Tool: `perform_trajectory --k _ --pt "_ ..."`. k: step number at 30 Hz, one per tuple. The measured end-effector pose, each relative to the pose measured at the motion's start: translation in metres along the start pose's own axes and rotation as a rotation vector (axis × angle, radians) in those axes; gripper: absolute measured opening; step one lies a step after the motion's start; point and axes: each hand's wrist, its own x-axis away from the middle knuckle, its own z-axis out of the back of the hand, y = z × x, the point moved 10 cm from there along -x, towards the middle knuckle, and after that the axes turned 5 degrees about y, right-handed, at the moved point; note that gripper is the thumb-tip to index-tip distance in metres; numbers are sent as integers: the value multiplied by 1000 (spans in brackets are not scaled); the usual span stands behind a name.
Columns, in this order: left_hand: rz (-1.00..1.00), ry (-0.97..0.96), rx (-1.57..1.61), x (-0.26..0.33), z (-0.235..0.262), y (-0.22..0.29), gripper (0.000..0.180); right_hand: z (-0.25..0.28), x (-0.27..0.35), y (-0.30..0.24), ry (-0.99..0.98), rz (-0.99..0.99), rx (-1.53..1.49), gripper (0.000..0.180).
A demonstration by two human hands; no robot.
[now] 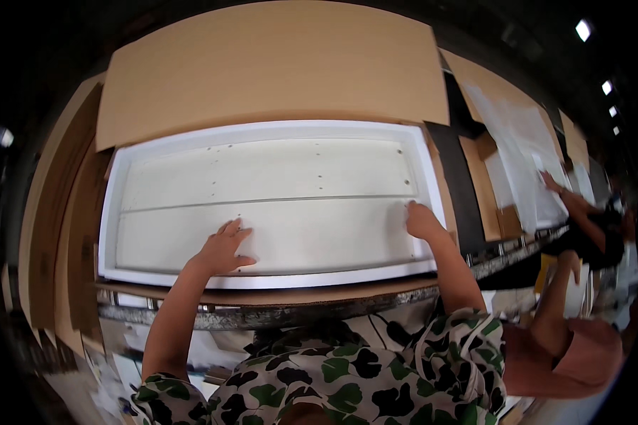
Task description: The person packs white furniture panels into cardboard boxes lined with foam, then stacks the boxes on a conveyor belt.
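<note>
Two long white panels lie side by side in an open cardboard box lined with white foam [269, 280]. The far panel [266, 170] has several small dark holes, and a narrow seam parts it from the near panel [319, 237]. My left hand [223, 249] rests on the left part of the near panel, its fingers spread and nothing in them. At the right end of that panel, close to the seam and the foam wall, is my right hand [423, 221]. Its fingers are curled in; what they grip, if anything, is hidden.
A large cardboard flap [276, 67] stands up behind the box, with more folded cardboard [67, 212] at the left. The box sits on a roller conveyor [262, 315]. To the right, co-workers' arms [574, 202] reach around another box covered with translucent wrap [517, 145].
</note>
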Motion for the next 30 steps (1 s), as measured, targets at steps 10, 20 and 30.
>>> perform_trajectory --k 10,20,30 --pt "289 1389 351 270 77 -51 16 69 61 -170 74 414 -318 18" --pt "718 1555 403 530 -24 -191 10 53 149 -517 229 768 -651 18" --pt "1341 1636 684 793 -154 -298 19 -8 223 -816 13 1031 -674 26"
